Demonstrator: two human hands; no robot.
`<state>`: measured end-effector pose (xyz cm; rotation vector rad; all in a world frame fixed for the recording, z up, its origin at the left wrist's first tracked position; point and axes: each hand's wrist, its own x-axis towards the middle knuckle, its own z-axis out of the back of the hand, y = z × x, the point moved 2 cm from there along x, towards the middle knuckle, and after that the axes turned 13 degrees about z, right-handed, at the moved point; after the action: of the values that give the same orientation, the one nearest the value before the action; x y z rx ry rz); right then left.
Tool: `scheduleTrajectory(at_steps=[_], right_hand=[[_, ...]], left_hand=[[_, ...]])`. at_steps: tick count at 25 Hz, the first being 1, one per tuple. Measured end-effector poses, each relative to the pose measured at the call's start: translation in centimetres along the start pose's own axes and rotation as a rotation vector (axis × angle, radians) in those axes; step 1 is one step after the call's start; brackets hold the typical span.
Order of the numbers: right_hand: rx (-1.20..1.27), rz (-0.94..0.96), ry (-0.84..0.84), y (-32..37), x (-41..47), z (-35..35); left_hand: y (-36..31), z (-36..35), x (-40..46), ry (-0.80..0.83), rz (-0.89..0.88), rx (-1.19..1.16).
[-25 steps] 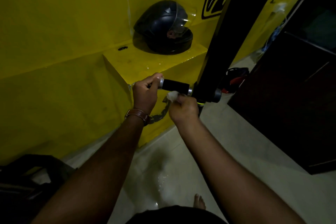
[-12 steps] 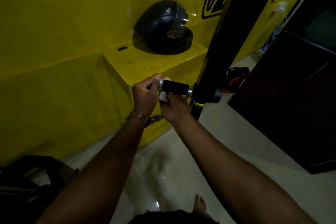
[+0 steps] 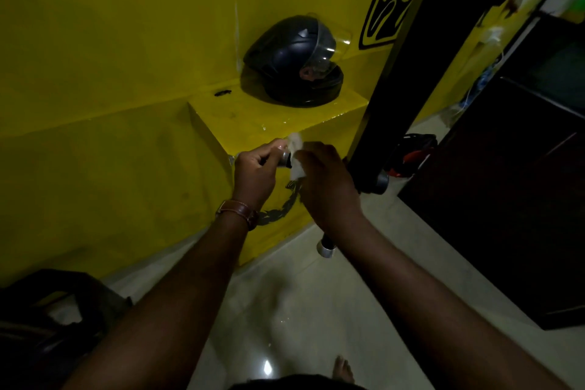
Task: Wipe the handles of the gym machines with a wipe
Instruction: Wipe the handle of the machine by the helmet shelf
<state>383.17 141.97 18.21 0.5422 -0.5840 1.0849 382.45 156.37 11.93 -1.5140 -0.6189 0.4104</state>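
A short black handle [image 3: 286, 160] with a silver end collar sticks out leftwards from a black machine upright [image 3: 408, 66]. My left hand [image 3: 256, 172], with a brown watch strap at the wrist, pinches the handle's outer end. My right hand [image 3: 329, 187] lies over the handle from above and covers most of the grip, pressing a white wipe [image 3: 296, 153] around it. The wipe shows between the two hands. A second silver-capped handle [image 3: 326, 248] pokes out below my right wrist.
A black helmet [image 3: 292, 63] sits on a yellow ledge [image 3: 240, 123] against the yellow wall. A dark cabinet [image 3: 512, 187] stands to the right, with a red-and-black item [image 3: 411, 152] on the floor beside it. Dark equipment [image 3: 47, 320] is at the lower left. The floor is pale tile [image 3: 285, 310], and my bare foot [image 3: 343, 367] shows at the bottom.
My right hand has come up from under the handle and now covers the grip from above, with the wipe bunched toward its outer end. My left hand stayed on the handle's end.
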Motion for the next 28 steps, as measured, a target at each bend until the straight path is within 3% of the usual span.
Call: scheduleTrajectory(at_steps=[5,8,10,16,17,21,25,28], right_hand=[[-0.247,0.321,0.286,-0.5,1.9,-0.7],[-0.434,0.339,0.497,-1.2,0.2,2.2],[-0.428,0.339,0.536,-1.5,-0.5,3.6],[-0.181,0.074,0.513,-0.8,5.4,-0.9],[-0.182,0.038,0.502,-0.9,5.9,-1.1],[-0.395,-0.032,0.721,-1.9,5.4,-0.1],[-0.053,-0.084,0.584,-2.8,7.4,-1.0],[0.057,-0.090,0.607,-4.1,7.2,-1.7]], left_hand=[[-0.5,0.0,-0.1,0.001,0.003,0.025],[-0.2,0.0,0.2,-0.003,0.040,0.045],[-0.1,-0.2,0.1,-0.017,0.018,0.062],[-0.1,-0.1,-0.1,-0.031,-0.024,0.056],[0.0,0.1,0.1,-0.016,-0.020,0.064],[-0.1,0.4,0.1,0.041,0.015,0.075],[-0.2,0.2,-0.4,0.032,0.054,-0.012],[-0.2,0.1,-0.4,-0.003,0.122,-0.088]])
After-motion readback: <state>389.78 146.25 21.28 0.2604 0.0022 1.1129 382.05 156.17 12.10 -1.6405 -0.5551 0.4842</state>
